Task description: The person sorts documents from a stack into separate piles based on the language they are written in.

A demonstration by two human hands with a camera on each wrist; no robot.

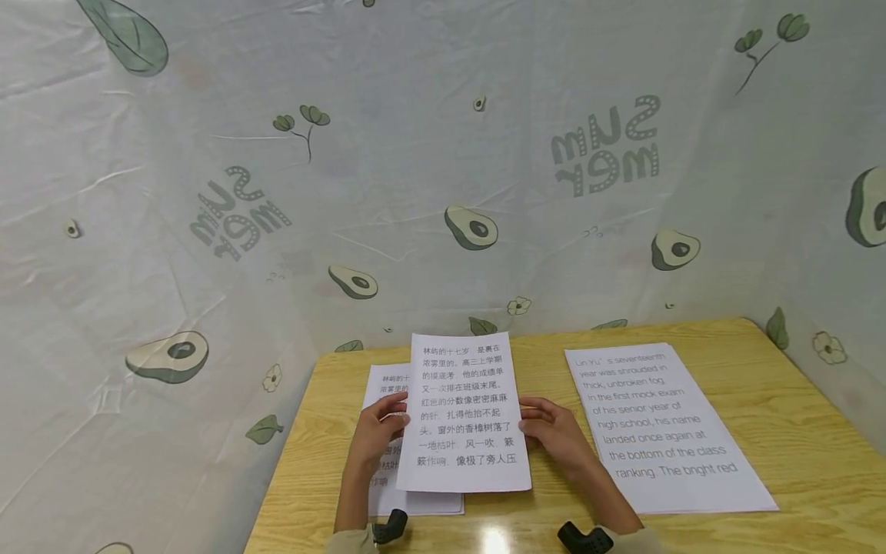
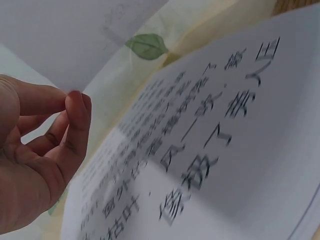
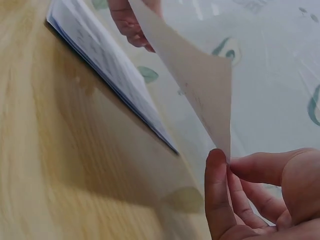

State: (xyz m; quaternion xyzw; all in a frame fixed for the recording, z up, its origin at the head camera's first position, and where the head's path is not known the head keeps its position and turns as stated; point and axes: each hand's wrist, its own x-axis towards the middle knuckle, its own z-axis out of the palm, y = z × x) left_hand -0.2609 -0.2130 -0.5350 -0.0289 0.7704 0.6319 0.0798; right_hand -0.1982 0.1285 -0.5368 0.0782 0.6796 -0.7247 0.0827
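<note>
A white sheet of paper printed with Chinese text is held up, facing me. My left hand pinches its left edge between thumb and fingers; in the left wrist view the left hand meets the shaded back of the sheet. At the right edge, my right hand pinches it too. The right wrist view has the right hand with the paper between thumb and fingertip. Below lies a paper stack with matching Chinese text, partly hidden by the raised sheet.
On the right of the wooden table lies a paper printed with English text. A pale curtain with avocado and leaf prints hangs behind the table and along its left side.
</note>
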